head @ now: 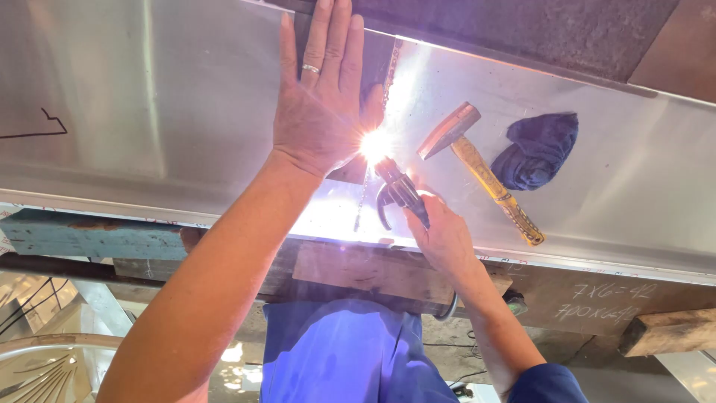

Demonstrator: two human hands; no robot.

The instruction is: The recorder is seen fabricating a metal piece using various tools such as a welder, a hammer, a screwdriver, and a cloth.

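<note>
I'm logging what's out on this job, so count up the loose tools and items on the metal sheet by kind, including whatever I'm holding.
Hammers: 1, the hammer with a yellowish handle, lying on the metal sheet
Cloths: 1, the dark blue cloth beside it
Welding torches: 1, the welding torch in the right hand
Total: 3

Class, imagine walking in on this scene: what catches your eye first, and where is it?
First, the white welding glare at the centre seam of the shiny sheet metal. The left hand lies flat beside it; the right hand grips the black welding torch. A yellow-handled hammer and dark blue cloth lie to the right.
</note>
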